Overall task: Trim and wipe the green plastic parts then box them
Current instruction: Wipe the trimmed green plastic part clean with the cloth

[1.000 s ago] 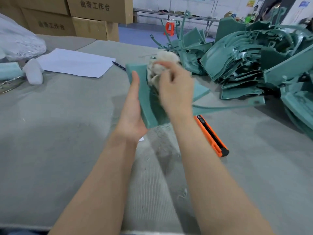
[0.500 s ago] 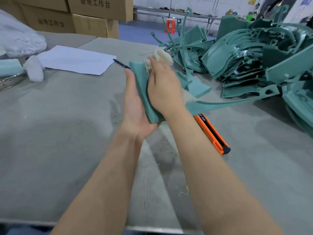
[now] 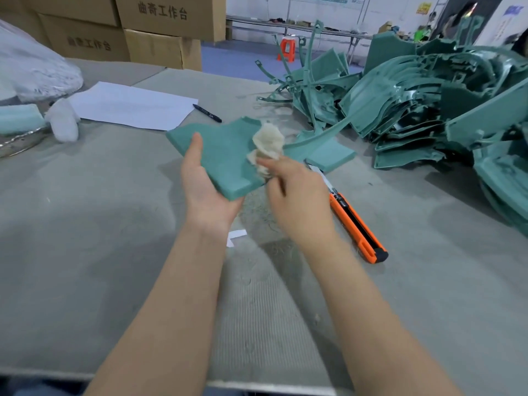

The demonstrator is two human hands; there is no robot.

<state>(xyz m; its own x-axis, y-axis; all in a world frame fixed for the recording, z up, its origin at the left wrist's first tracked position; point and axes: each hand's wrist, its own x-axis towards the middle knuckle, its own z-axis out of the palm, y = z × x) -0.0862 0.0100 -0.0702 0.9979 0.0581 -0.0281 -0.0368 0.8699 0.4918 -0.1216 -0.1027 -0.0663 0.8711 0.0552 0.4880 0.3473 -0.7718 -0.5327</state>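
Wiping stage. The left hand [image 3: 205, 184] grips a flat green plastic part [image 3: 225, 155] above the table [image 3: 85, 224], thumb on its upper face, fingers hidden beneath. The right hand [image 3: 297, 201] pinches a crumpled cloth [image 3: 267, 144] against the part's right edge. Probable hazards: wiping pressure may tip or slip the part from this near-corner grip, and the orange utility knife [image 3: 357, 224], just beside the right wrist with its blade seemingly extended, could nick the forearm.

Knife [image 3: 357, 227] on table [image 3: 85, 224] R of held part [image 3: 225, 155], parts pile [image 3: 428, 95] behind-R, paper [image 3: 128, 105] w/ pen [image 3: 207, 112] behind-L.
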